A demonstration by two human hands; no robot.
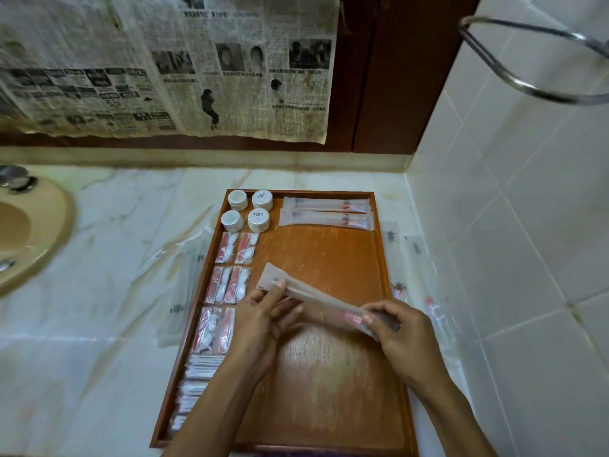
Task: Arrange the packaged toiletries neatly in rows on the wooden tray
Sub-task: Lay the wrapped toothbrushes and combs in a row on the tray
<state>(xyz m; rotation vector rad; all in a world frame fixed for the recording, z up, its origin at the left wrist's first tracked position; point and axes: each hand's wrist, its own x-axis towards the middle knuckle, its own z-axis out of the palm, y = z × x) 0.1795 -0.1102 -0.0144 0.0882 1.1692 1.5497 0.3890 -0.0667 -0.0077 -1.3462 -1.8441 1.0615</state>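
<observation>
A wooden tray (329, 245) lies on the marble counter. Round white soap packs (248, 209) sit at its far left corner, and two long toothbrush packets (326, 212) lie side by side at the far right. Down the left side run red-and-white sachets (230, 282), then thin white packets (197, 374). Above the tray's middle I hold a long translucent toothbrush packet (316, 300) by both ends. My left hand (260, 321) pinches its left end; my right hand (398, 331) grips its right end.
More clear packets lie on the counter to the right of the tray (412, 275) and to its left (184, 285). A beige sink (36, 232) is at the left. A tiled wall (510, 225) rises on the right, with a metal towel ring (527, 61) above.
</observation>
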